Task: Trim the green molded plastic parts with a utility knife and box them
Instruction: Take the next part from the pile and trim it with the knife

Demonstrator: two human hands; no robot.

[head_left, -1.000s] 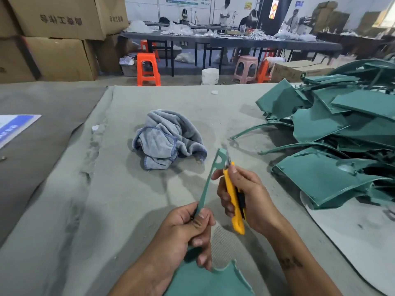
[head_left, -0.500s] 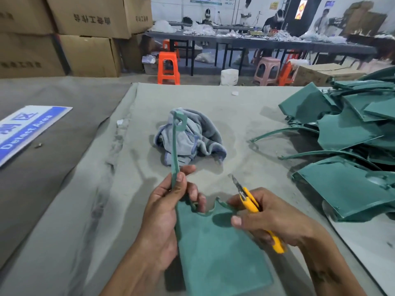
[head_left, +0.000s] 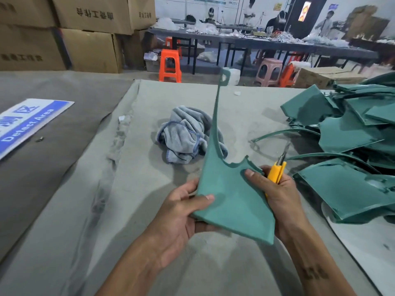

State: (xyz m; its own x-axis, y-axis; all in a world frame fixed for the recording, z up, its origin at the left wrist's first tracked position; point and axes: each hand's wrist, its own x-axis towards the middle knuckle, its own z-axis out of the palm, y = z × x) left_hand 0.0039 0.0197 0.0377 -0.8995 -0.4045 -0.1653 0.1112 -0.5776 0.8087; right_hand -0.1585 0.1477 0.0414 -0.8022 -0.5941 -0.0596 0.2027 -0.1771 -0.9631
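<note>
I hold a green molded plastic part [head_left: 230, 197] up over the table, its flat panel low and its thin arm rising to a looped tip. My left hand [head_left: 181, 212] grips the panel's left edge, thumb on top. My right hand [head_left: 275, 195] holds the yellow utility knife [head_left: 276, 170] with its blade out and pointing up, while its thumb presses on the panel's right side. A heap of other green parts [head_left: 346, 146] lies at the right.
A crumpled grey-blue cloth [head_left: 183, 135] lies behind the held part. The table wears a grey felt cover [head_left: 106, 210]. A blue-and-white sign [head_left: 25, 122] lies at the left. Cardboard boxes [head_left: 85, 30], orange stools [head_left: 170, 65] and people at a far bench stand beyond.
The part has been turned and lifted, so its panel faces me and its arm points up. My right hand with the knife came in to the panel's right edge. My left hand shifted from the arm to the panel's left edge.
</note>
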